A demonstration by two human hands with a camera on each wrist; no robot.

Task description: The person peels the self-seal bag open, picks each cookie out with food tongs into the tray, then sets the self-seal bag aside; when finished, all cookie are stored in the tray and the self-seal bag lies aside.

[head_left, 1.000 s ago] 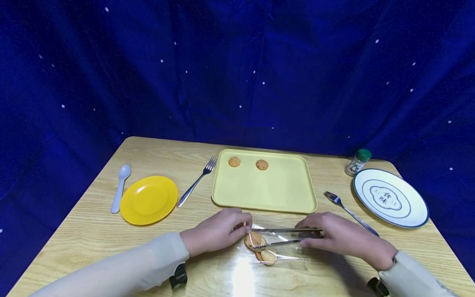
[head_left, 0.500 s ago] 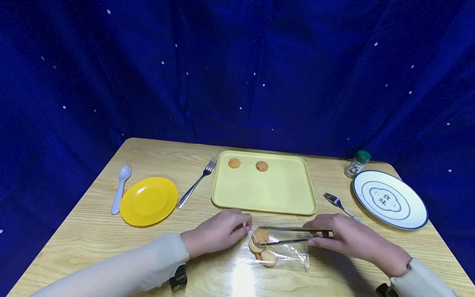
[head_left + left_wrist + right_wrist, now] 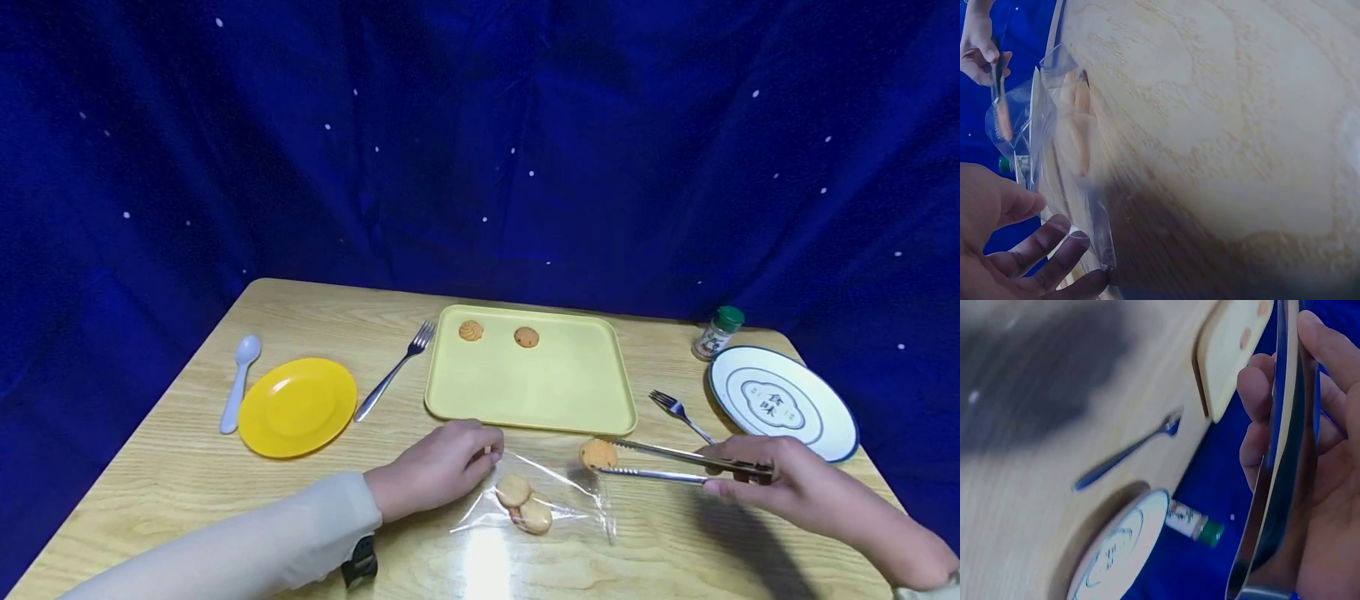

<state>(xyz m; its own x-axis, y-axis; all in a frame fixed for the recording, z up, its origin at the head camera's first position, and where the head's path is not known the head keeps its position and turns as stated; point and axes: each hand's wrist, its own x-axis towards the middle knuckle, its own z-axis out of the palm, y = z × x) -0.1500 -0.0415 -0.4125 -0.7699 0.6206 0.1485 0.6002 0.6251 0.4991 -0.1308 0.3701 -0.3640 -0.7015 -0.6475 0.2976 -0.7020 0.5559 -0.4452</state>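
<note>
My right hand (image 3: pixel 795 483) grips metal tongs (image 3: pixel 656 476), and their toothed tips pinch a round cookie (image 3: pixel 597 455) by the right end of the clear plastic bag (image 3: pixel 562 492). In the right wrist view the thumb and fingers wrap the tongs (image 3: pixel 1272 462). Several pale cookies (image 3: pixel 534 515) lie inside the bag on the table. Left of it, my left hand (image 3: pixel 450 467) holds the bag's edge between thumb and fingers, seen close in the left wrist view beside the crinkled plastic bag (image 3: pixel 1050 144). A yellow tray (image 3: pixel 540 383) behind carries a swirled cookie (image 3: pixel 471 330) and a speckled cookie (image 3: pixel 527 337).
On the left are a yellow plate (image 3: pixel 300 408), a pale spoon (image 3: pixel 238 383) and a fork (image 3: pixel 395 371). To the right lie a second fork (image 3: pixel 678 412), a white plate (image 3: pixel 783 400) and a green-capped shaker (image 3: pixel 717 332). A blue curtain (image 3: pixel 480 150) hangs behind the table.
My right hand has moved right with the tongs, drawing one cookie away from those in the bag. The left hand has stayed in place at the bag's edge.
</note>
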